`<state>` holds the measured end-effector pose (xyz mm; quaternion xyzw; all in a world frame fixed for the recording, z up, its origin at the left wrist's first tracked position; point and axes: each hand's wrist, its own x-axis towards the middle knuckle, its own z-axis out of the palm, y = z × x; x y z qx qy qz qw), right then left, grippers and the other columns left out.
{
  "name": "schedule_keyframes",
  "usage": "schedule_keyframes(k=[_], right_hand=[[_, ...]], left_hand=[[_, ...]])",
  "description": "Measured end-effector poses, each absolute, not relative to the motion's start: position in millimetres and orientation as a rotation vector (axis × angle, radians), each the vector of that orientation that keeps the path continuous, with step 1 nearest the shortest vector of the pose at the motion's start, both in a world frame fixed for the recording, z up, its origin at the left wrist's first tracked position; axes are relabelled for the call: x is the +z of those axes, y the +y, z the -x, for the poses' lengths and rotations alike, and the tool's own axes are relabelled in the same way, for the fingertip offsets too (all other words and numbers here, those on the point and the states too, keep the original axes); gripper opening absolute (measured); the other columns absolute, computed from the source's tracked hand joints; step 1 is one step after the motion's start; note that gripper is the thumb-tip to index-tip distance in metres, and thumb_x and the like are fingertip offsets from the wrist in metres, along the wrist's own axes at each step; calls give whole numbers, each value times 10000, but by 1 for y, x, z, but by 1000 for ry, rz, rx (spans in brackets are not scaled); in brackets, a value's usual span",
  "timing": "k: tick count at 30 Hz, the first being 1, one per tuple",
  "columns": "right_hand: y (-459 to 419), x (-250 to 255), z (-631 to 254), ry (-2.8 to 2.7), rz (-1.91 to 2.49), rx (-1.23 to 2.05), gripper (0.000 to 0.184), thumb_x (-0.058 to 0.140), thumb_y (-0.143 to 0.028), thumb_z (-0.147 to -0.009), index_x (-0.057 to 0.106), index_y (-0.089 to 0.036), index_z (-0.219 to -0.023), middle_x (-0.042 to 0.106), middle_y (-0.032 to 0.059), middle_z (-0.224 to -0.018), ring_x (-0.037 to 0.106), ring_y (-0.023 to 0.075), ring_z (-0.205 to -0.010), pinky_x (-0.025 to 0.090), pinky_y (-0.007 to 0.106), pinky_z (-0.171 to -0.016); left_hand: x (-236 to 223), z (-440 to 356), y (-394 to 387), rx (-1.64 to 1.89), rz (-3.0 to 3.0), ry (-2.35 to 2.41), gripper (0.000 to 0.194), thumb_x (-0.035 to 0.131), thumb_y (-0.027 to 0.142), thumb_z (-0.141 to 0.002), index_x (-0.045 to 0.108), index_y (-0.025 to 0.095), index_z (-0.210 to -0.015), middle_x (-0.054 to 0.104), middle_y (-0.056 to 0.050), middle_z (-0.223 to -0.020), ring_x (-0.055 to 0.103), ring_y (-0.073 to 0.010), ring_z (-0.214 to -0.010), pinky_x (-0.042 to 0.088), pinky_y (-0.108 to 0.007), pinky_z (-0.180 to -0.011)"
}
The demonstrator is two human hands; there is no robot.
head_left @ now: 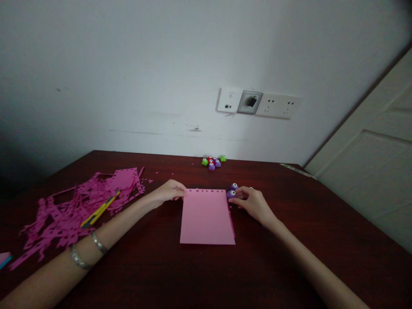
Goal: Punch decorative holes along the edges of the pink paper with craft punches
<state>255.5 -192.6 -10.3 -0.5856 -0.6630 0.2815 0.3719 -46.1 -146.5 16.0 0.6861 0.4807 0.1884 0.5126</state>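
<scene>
A pink paper sheet (207, 218) lies flat on the dark wooden table (289, 240), with a row of small punched holes along its far edge. My left hand (168, 192) pinches the sheet's far left corner, fingers closed on it. My right hand (252, 203) rests at the far right corner with its fingers closed on a small purple paper punch (231, 194). A second purple punch (234, 186) stands just behind it.
Several small punches (213, 162), green, red and purple, cluster near the wall. A heap of pink paper scraps (77, 206) covers the table's left side, with a yellow utility knife (99, 210) on it. Wall sockets (257, 103) are above; a door (376, 171) stands at right.
</scene>
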Motion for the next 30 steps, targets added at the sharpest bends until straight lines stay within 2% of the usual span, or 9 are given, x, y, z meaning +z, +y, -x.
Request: schedule_keyframes(k=[11, 18, 26, 30], right_hand=[[-198, -3, -251, -1869, 1471, 545, 203, 687, -337, -669, 593, -187, -768, 650, 1, -656, 620, 163, -626, 483, 271, -597], [-199, 2, -249, -1890, 1519, 419, 190, 689, -331, -671, 581, -188, -733, 641, 4, -642, 612, 165, -609, 479, 280, -604], [-201, 3, -248, -1913, 1511, 447, 188, 689, -316, -675, 588, -184, -762, 658, 11, -665, 624, 170, -630, 474, 274, -604], [-200, 3, -249, -1937, 1480, 464, 161, 683, -297, -682, 592, -186, -756, 657, 6, -670, 622, 165, -633, 465, 265, -603]], left_hand=[[6, 49, -140, 451, -1669, 1175, 251, 579, 337, -670, 666, 121, -765, 510, 24, -509, 358, -77, -460, 225, -225, -451], [3, 50, -139, 467, -1652, 1144, 228, 572, 315, -675, 668, 125, -758, 540, 14, -542, 374, -75, -472, 230, -221, -450], [-2, 50, -138, 494, -1614, 1121, 222, 567, 288, -672, 674, 123, -773, 582, -8, -604, 380, -70, -476, 234, -217, -446], [0, 49, -138, 500, -1608, 1134, 207, 571, 281, -668, 673, 120, -749, 560, 3, -561, 369, -69, -466, 224, -216, -440]])
